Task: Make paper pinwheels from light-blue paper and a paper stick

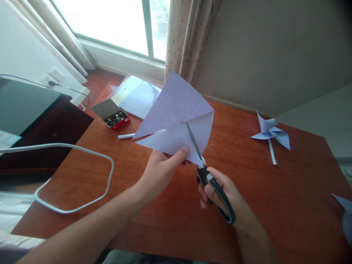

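Observation:
A square sheet of pale purple paper [176, 101] is held above the table, with a slit running inward from its left corner. My left hand [162, 167] grips its lower edge, thumb on top and fingers underneath. My right hand [220, 189] is closed around the black and grey handles of a pair of scissors [195, 143]. One blade lies over the paper, pointing up toward a small orange dot near the middle; the other blade is hidden beneath. The blades meet the paper at its lower right corner.
A finished paper pinwheel [271, 134] lies on the brown table [275, 205] at right. Part of another paper piece [345, 212] shows at the right edge. At left are an opened small box of pins [117, 119], a rolled paper stick [126, 136], plastic-covered sheets [140, 93] and a white cable [110, 172].

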A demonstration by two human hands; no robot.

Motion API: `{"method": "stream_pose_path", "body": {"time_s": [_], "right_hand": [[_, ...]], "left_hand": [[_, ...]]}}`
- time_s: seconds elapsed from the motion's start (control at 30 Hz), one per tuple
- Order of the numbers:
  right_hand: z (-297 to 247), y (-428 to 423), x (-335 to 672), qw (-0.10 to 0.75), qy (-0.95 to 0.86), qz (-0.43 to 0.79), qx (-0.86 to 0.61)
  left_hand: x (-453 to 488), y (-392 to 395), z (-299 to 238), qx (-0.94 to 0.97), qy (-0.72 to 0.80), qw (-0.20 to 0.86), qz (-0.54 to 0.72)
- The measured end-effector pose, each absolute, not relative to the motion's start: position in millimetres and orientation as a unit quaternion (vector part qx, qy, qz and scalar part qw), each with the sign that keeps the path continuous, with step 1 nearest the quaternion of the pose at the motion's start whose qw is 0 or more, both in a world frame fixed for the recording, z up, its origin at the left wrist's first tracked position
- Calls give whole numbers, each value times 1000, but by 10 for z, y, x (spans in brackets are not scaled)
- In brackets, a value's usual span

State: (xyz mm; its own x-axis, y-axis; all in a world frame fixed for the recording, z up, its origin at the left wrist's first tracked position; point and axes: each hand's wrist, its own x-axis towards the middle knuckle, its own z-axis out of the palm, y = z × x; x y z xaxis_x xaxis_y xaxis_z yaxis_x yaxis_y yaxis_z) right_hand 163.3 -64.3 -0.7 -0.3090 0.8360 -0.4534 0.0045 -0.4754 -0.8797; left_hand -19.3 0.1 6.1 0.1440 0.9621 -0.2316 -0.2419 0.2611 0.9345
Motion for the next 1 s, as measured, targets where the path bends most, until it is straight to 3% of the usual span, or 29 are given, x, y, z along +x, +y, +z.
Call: {"method": "stream_pose_path", "body": {"time_s": [1.0], "right_hand": [[-47, -647, 1646, 299, -402, 678, -538]], "left_hand": [[-195, -1, 58, 388, 461, 642, 474]]}}
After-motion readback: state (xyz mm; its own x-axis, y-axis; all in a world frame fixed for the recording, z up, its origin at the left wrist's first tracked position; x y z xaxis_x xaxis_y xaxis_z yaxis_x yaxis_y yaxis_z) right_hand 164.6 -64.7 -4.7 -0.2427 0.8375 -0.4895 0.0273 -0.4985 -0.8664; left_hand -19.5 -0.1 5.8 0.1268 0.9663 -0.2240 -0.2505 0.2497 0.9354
